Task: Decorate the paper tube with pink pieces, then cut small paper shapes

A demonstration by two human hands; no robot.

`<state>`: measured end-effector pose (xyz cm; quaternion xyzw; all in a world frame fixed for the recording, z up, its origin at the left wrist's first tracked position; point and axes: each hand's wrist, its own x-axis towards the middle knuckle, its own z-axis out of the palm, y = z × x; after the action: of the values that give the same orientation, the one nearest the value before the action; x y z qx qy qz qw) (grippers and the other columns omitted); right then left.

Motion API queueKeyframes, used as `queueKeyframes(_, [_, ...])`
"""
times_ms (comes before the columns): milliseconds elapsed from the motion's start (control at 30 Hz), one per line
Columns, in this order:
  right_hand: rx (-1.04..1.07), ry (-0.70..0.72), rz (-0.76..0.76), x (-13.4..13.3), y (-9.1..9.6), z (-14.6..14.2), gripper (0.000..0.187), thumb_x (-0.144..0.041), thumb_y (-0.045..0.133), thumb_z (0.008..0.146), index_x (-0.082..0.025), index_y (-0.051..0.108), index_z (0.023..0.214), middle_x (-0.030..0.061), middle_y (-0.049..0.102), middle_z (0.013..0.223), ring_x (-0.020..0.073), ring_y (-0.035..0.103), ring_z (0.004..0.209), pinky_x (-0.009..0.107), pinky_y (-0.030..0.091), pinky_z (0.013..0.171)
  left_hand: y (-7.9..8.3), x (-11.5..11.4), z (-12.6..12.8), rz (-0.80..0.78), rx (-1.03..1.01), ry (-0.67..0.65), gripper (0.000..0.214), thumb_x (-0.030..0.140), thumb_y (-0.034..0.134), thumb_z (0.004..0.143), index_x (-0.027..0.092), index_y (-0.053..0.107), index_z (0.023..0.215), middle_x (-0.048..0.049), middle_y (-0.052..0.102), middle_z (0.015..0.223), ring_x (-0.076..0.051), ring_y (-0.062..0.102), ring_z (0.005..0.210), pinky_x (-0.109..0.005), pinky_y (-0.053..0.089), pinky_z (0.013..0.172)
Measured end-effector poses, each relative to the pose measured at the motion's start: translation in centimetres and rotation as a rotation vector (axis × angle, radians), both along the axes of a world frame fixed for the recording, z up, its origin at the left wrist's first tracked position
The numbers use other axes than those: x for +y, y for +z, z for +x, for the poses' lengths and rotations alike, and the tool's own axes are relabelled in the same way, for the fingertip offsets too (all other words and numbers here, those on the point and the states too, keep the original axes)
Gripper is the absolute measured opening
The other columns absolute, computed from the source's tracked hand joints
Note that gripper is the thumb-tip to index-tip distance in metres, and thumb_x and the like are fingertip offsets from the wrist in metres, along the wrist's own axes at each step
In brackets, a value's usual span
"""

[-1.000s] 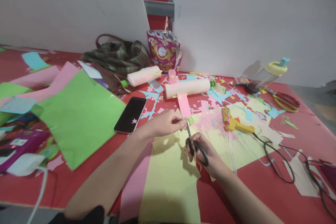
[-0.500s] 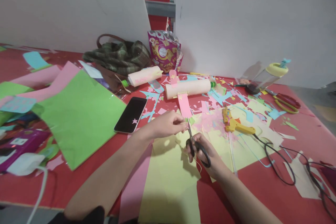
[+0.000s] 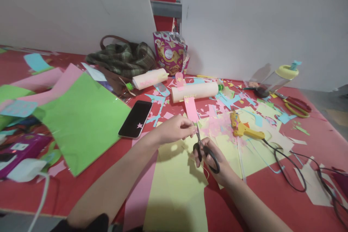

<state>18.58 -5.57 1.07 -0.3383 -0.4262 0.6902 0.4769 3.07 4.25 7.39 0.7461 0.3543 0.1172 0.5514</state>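
My right hand (image 3: 217, 161) grips black-handled scissors (image 3: 204, 149), blades pointing up toward my left fingertips. My left hand (image 3: 175, 128) is pinched shut on a small scrap of paper too tiny to name, right at the blade tips. Both hands hover over a pale yellow sheet (image 3: 176, 185) lying on the red table (image 3: 272, 195). Just beyond them a pink strip (image 3: 191, 108) hangs from a cream paper roll (image 3: 194, 91).
A yellow glue gun (image 3: 240, 127) with a black cord (image 3: 288, 163) lies right of my hands. A phone (image 3: 135, 118) and green sheet (image 3: 81, 119) lie to the left. Red-handled scissors (image 3: 296, 105), a tipped bottle (image 3: 274, 79), snack bag (image 3: 170, 52) and plaid bag (image 3: 122, 59) stand farther back.
My left hand has shifted slightly right toward the scissor tips, and the scissors have edged right and down. Everything else on the table stays put.
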Motion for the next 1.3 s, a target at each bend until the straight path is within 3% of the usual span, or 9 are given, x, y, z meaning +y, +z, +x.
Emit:
queueKeyframes(267, [-0.019, -0.032, 0.016, 0.0, 0.5, -0.1, 0.033, -0.05, 0.052, 0.07, -0.022, 0.038, 0.081, 0.003, 0.049, 0.076, 0.0144, 0.045, 0.062, 0.028, 0.037, 0.06, 0.0, -0.5, 0.7, -0.039, -0.062, 0.03, 0.031, 0.034, 0.042, 0.076, 0.014, 0.044, 0.053, 0.0039, 0.041, 0.048, -0.007, 0.039, 0.047, -0.02, 0.029, 0.048])
queueKeyframes(600, [-0.022, -0.077, 0.003, 0.1, 0.1, -0.1, 0.035, -0.052, 0.053, 0.068, -0.023, 0.038, 0.08, 0.0018, 0.048, 0.073, 0.0133, 0.043, 0.058, 0.027, 0.036, 0.055, -0.1, -0.9, 1.2, -0.064, -0.083, 0.089, 0.028, 0.032, 0.04, 0.076, 0.013, 0.049, 0.056, 0.003, 0.044, 0.05, -0.007, 0.04, 0.048, -0.02, 0.031, 0.048])
queueKeyframes(833, [-0.046, -0.077, 0.042, 0.1, 0.2, -0.3, 0.026, -0.045, 0.047, 0.075, -0.023, 0.037, 0.081, 0.0019, 0.048, 0.076, 0.0133, 0.046, 0.061, 0.026, 0.037, 0.054, -0.7, -1.2, 1.4, -0.096, -0.123, 0.106, 0.028, 0.033, 0.04, 0.076, 0.013, 0.051, 0.059, 0.0032, 0.043, 0.051, -0.007, 0.04, 0.048, -0.02, 0.031, 0.049])
queueKeyframes(1300, [-0.013, -0.122, 0.027, 0.1, 0.3, -0.3, 0.031, -0.05, 0.051, 0.071, -0.023, 0.037, 0.08, 0.0008, 0.045, 0.073, 0.013, 0.043, 0.06, 0.027, 0.035, 0.057, -0.8, -1.9, 2.2, -0.141, -0.189, 0.23, 0.027, 0.03, 0.042, 0.075, 0.014, 0.048, 0.054, 0.0048, 0.043, 0.049, -0.007, 0.04, 0.049, -0.02, 0.03, 0.051])
